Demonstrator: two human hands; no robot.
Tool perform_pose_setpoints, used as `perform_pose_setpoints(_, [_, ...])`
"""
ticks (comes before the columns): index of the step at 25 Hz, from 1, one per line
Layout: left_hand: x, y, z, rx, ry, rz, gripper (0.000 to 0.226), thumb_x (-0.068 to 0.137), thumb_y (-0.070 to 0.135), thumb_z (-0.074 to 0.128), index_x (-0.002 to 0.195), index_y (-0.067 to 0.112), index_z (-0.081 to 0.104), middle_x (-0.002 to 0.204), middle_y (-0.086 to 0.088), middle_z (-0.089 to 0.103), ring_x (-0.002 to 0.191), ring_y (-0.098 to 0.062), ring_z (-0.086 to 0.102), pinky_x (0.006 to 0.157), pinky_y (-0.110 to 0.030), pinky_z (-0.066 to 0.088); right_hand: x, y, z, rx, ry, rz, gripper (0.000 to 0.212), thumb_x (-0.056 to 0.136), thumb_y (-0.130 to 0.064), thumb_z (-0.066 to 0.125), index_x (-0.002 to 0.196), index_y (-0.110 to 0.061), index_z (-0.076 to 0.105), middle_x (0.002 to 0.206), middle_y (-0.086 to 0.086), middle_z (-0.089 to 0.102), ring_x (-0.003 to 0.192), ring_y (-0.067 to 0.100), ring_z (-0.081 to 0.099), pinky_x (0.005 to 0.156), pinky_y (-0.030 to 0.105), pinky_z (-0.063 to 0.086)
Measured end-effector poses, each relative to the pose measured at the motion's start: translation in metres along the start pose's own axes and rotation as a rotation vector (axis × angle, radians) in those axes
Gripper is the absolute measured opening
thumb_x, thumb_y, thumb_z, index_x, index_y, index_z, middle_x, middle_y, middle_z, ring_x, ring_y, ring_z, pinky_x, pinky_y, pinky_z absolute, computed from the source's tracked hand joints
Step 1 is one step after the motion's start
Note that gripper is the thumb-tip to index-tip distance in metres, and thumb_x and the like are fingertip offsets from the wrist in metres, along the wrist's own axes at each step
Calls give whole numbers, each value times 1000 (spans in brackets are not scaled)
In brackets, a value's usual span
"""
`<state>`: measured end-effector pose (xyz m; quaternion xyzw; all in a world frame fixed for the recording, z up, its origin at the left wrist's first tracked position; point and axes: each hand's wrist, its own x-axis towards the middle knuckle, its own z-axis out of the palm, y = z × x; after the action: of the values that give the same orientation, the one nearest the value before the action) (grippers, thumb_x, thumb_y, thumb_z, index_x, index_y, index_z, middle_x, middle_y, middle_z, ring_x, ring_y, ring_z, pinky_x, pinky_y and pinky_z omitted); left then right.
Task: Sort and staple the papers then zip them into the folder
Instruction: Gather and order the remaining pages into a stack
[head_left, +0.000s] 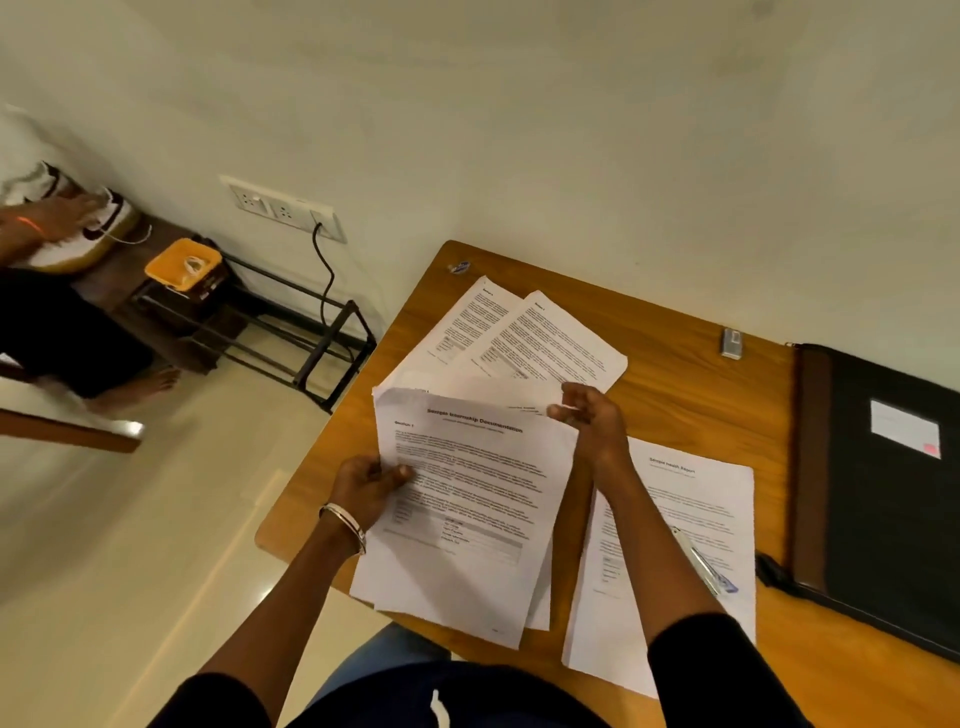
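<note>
My left hand (371, 486) grips the left edge of a small stack of printed sheets (467, 499), its top page headed as internship documentation. My right hand (589, 415) pinches the stack's upper right corner, lifting the sheets off the wooden table (691, 332). Two more printed pages (524, 332) lie fanned at the table's far left. A health report page (691, 519) lies flat to the right with a pen (706, 564) across it. A small silver stapler (731, 343) sits near the back edge. The black folder (883, 488) with brown trim lies closed at the far right.
The table stands against a pale wall. To its left is tiled floor with a black metal rack (291, 338), a wall socket (283, 208) with a hanging cable, an orange container (182, 265) and another person's bare foot (140, 387).
</note>
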<state>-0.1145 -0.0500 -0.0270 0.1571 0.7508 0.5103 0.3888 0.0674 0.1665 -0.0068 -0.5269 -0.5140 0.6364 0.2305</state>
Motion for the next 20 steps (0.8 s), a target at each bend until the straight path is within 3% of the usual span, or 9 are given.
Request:
perform_pose_setpoints(2, [-6,4,0,-3,-8,32,13,83,5,64,94,-2,65,91,-1,70,82,-20,67,63,-23,56,-3,-7,4,68,-38,-43,20,84,-6,71,103,-12,68,110,10,69,104,32,65,89,47,55])
perform_pose_setpoints(5, [-10,1,-4,-18,12,57,15,85,3,61,98,-3,63,94,0,69,83,-18,67,60,-20,55,-15,-11,10,142,-33,-101,12,87,-13,68,98,-8,71,107,1,72,102,22,68,81,37,58])
perform_pose_setpoints(9, [-7,-5,-10,-25,26,64,18,83,2,62,100,-5,63,98,-5,69,90,-27,66,72,-33,57,-31,-11,15,432,-79,75,11,87,-9,66,97,-9,71,113,6,71,99,22,68,70,31,58])
perform_pose_setpoints(12, [-3,-4,-8,-32,-4,48,18,82,2,63,100,-3,64,99,-6,69,90,-28,66,74,-37,57,-34,-15,12,534,-106,121,21,88,-9,65,109,-10,69,114,5,71,103,25,68,81,39,58])
perform_pose_setpoints(16, [1,1,-4,-11,-23,51,13,84,3,62,96,5,65,93,-1,69,86,-26,66,69,-32,56,-38,-18,13,436,-91,57,11,91,-6,59,90,-7,70,115,9,69,110,29,64,87,37,56])
perform_pose_setpoints(20, [12,3,-11,15,34,25,16,84,5,63,99,1,65,88,1,69,77,-16,66,57,-18,51,-40,-18,21,539,-112,52,14,92,-7,57,94,-12,71,116,6,69,106,24,66,82,36,59])
